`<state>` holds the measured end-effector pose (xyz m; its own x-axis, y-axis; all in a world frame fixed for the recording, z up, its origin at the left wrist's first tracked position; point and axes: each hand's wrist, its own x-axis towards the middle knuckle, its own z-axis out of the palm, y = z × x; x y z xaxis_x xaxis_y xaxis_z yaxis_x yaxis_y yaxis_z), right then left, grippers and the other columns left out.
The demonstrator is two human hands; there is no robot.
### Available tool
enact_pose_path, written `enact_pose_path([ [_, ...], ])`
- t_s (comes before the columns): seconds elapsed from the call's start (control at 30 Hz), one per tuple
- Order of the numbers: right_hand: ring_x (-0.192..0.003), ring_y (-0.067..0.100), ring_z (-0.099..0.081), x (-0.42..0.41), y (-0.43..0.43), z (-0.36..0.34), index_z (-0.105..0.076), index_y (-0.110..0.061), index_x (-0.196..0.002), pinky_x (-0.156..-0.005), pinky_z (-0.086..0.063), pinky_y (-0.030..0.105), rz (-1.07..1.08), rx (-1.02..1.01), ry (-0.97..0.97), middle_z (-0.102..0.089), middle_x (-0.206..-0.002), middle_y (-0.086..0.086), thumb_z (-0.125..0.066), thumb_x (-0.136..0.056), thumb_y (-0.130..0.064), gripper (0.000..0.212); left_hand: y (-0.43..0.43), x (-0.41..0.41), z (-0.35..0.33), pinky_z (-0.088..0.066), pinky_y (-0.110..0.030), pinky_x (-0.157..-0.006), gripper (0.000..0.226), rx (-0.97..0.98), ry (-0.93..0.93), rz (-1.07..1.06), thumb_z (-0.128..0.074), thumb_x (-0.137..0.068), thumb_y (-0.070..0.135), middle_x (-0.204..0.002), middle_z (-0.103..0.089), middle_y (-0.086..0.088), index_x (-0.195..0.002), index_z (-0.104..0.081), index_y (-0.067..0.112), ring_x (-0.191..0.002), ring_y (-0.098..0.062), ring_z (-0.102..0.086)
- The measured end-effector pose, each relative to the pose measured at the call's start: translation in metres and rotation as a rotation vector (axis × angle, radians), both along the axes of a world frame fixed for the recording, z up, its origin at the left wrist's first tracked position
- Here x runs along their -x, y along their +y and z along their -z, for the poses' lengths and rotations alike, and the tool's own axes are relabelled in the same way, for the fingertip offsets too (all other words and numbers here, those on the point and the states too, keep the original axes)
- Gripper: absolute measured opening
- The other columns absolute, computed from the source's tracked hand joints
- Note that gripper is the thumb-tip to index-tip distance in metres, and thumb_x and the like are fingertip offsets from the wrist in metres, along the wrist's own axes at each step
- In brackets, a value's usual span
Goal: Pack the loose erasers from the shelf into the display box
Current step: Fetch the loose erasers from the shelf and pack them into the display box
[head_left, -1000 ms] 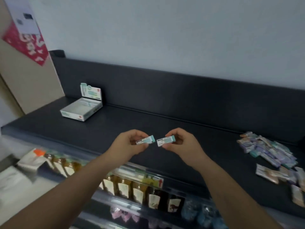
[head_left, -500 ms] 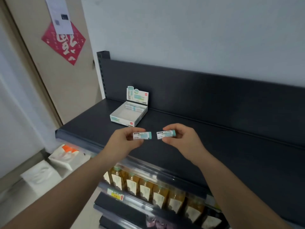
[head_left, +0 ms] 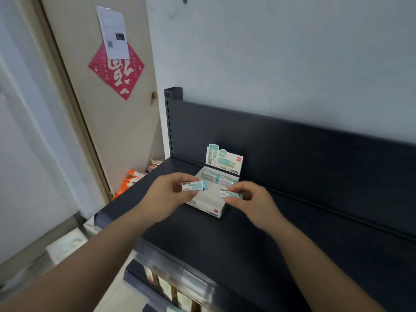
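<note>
Here the left hand (head_left: 167,197) pinches a white and teal eraser (head_left: 194,185), thumb beneath and fingers curled over the top. Its grip is closed on the white end, so the teal end sticks out to the right. The eraser lies roughly level above the near-left part of the display box (head_left: 212,211).

The right hand (head_left: 254,206) has a second eraser (head_left: 230,194) in a like grip, thumb under and fingertips over the teal end, with the white end pointing left. This one sits lower, over the open tray close to the box's right wall; whether it touches the tray floor cannot be told. The two erasers are near each other but apart, almost end to end.

The box stands on the dark shelf (head_left: 225,242) near its left end, with its printed header card (head_left: 224,162) upright at the back. A row of wrapped erasers (head_left: 217,177) lies along the back of the tray, just under the card and beyond both hands.

Past the shelf's left end is a beige door (head_left: 117,131) bearing a red diamond paper (head_left: 116,73), with a white sheet (head_left: 114,32) overlapping its top corner. Orange packs (head_left: 129,181) lie low beside the door. Under the shelf's front edge some bottles (head_left: 166,288) show, blurred.
</note>
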<state>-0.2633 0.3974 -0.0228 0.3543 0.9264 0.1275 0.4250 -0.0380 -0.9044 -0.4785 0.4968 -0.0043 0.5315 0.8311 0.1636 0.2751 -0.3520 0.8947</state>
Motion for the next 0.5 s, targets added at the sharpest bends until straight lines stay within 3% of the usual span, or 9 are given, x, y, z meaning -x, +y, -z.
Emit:
enact_pose_path([
  [0.1,-0.088,0.004,-0.056,0.005,0.019,0.005,-0.069,-0.028,-0.094,-0.075,-0.044,0.015,0.033,0.032,-0.059,-0.062,-0.105,-0.008,-0.076,-0.081,-0.022,0.016,0.027,-0.005,0.003,-0.055,-0.026,-0.078,0.027,-0.031,0.045,0.024,-0.072,-0.083,0.009,-0.093,-0.074,0.012,-0.097,-0.069,0.032,-0.086,-0.008,-0.069],
  [0.23,-0.09,-0.003,-0.052,0.01,0.043,0.006,-0.067,-0.026,-0.101,-0.072,-0.038,0.009,0.112,0.058,-0.196,-0.056,-0.105,-0.014,-0.071,-0.085,-0.025,0.017,0.067,-0.021,0.002,-0.056,-0.032,-0.082,0.025,-0.071,0.126,0.121,-0.071,-0.084,0.015,-0.094,-0.073,0.013,-0.101,-0.069,0.032,-0.087,-0.006,-0.068],
  [0.4,-0.098,0.002,-0.052,0.018,0.061,0.008,-0.067,-0.026,-0.103,-0.078,-0.04,0.011,0.238,0.065,-0.316,-0.055,-0.104,-0.014,-0.071,-0.085,-0.026,0.018,0.111,-0.044,0.005,-0.046,-0.009,-0.07,0.026,-0.149,0.236,0.255,-0.073,-0.083,0.024,-0.101,-0.068,0.012,-0.109,-0.069,0.026,-0.084,0.002,-0.063],
  [0.5,-0.103,0.007,-0.052,0.022,0.066,0.012,-0.067,-0.025,-0.106,-0.085,-0.044,0.016,0.284,0.107,-0.407,-0.056,-0.107,-0.012,-0.07,-0.085,-0.027,0.021,0.132,-0.06,0.013,-0.042,-0.011,-0.072,0.03,-0.235,0.303,0.327,-0.074,-0.08,0.037,-0.103,-0.057,0.01,-0.108,-0.069,0.031,-0.087,-0.001,-0.056],
])
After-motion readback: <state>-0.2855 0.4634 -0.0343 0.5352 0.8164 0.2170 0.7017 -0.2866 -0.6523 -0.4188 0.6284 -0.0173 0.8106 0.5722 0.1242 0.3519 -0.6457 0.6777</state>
